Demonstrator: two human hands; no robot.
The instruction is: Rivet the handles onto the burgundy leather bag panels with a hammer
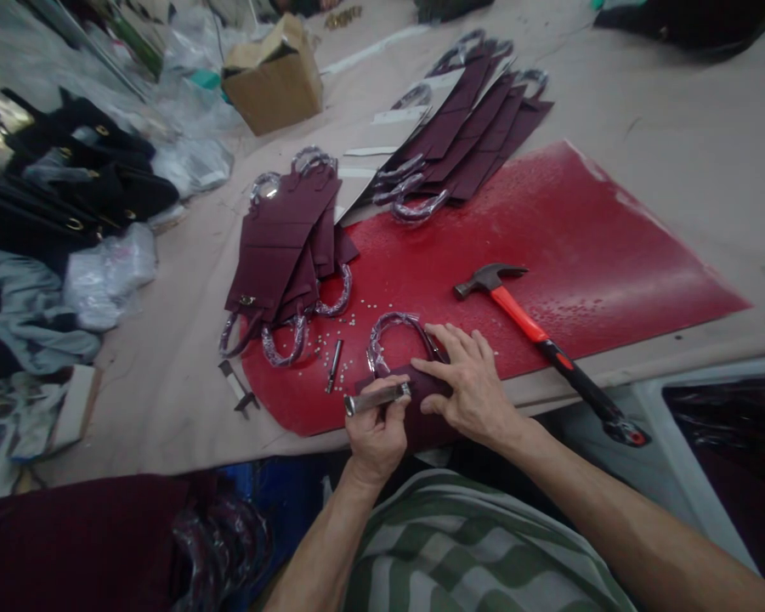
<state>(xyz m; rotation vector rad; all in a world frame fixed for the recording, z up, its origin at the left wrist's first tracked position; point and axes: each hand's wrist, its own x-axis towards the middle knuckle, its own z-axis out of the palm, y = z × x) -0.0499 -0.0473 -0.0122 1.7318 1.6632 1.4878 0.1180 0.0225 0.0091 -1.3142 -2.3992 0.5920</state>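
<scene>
"Hands?"
"Left hand (376,438) grips a metal tool (376,399); right hand (475,387), fingers spread, rests on the maroon panel (428,425) at the red mat (599,246)'s near edge."
"Progress?"
"Wrapped handle (395,317) apparently attached; hammer (530,326) unheld. Beyond, stacked panels (271,246) carry handles, one a metal fitting (247,300). Remaining work: cannot tell."

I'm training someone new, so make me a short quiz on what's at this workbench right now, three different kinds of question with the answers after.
1. True or false: the left hand holds a metal tool.

2. Where does the head of the hammer lie?
A) Inside the cardboard box
B) On the red sheet
C) Among the black bags

3. Fill in the colour: the right hand touches a ____ panel.

Key:
1. True
2. B
3. Burgundy (dark purplish red)
</scene>
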